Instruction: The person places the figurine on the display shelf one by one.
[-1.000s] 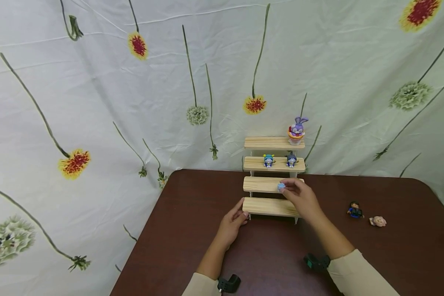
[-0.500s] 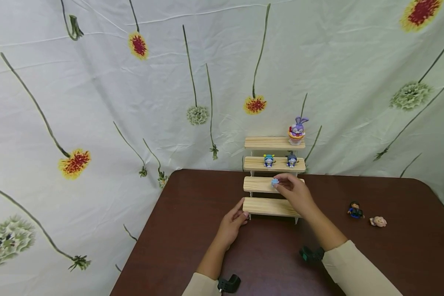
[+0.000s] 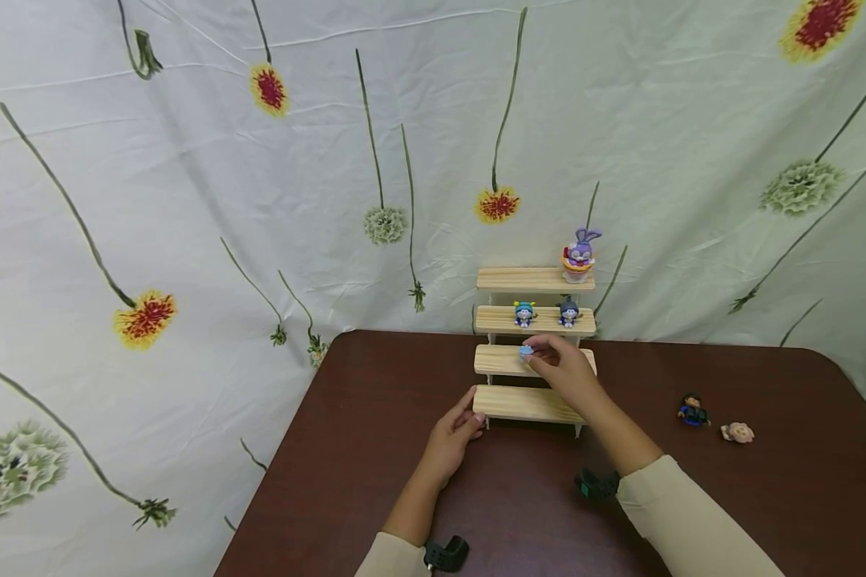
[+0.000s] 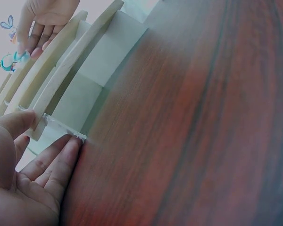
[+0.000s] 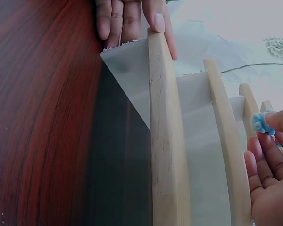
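Observation:
A stepped wooden display stand (image 3: 527, 403) with pale boards on white supports stands on the table. My left hand (image 3: 449, 439) grips its lowest step at the left end; the left wrist view shows the thumb on the board and fingertips against the side support. Between thumb and fingertips, my right hand (image 3: 568, 370) pinches a small light-blue figurine (image 5: 261, 123) over the left half of the second step from the bottom. Whether the figurine touches the board cannot be told. Two small blue figurines (image 3: 524, 314) sit one step higher, and a purple rabbit figurine (image 3: 579, 255) sits on the top step.
To the right on the dark red-brown table (image 3: 787, 497) are a dark-haired figurine in blue and black (image 3: 693, 409) and a small pale pink figurine (image 3: 738, 433). A flower-printed white cloth (image 3: 317, 160) hangs behind the table.
The right hand has moved left along the second step from the bottom, carrying the light-blue figurine. My left hand and the stand have stayed in place.

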Demonstrator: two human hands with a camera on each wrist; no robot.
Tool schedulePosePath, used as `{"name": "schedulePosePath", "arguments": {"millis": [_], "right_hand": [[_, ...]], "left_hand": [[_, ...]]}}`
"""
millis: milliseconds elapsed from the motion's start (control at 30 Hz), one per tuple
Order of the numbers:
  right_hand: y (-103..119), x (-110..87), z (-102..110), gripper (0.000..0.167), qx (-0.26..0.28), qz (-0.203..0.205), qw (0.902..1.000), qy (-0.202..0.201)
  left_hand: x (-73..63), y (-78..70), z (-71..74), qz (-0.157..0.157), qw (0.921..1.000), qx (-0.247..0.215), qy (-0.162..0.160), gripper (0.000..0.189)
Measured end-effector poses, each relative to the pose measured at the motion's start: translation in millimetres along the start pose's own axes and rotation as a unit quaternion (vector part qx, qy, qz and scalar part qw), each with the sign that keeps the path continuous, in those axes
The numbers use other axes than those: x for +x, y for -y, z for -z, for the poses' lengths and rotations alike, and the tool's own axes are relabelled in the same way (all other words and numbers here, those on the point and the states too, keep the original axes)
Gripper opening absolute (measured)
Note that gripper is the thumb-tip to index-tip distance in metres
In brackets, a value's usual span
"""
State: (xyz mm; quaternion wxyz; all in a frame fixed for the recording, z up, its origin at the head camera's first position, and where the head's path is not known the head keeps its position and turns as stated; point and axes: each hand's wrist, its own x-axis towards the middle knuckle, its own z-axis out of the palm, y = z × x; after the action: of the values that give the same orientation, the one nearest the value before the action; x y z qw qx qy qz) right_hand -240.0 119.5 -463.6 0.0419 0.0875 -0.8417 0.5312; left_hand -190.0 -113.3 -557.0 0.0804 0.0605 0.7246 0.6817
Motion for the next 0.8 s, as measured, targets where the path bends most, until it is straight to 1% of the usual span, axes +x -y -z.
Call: {"name": "schedulePosePath", "arguments": {"millis": [333,567,800], "right_hand": [[-0.7,0.7,-3.1,0.024,-0.022,-0.008,0.9997,0.006],[-1.6,1.1,-4.4,0.023,-0.033,-0.012,0.9994,0.007],[-1.5,1.5,-5.7,0.023,-0.043,-0.007,0.999,0.006]], "left_hand": [[-0.5,0.6,-0.2,-0.003,1.0,0.0,0.0,0.059],[0.1,1.7,0.1,0.002,1.0,0.003,0.0,0.06],[0.3,1.5,-0.4,0.001,1.0,-0.002,-0.002,0.06]]}}
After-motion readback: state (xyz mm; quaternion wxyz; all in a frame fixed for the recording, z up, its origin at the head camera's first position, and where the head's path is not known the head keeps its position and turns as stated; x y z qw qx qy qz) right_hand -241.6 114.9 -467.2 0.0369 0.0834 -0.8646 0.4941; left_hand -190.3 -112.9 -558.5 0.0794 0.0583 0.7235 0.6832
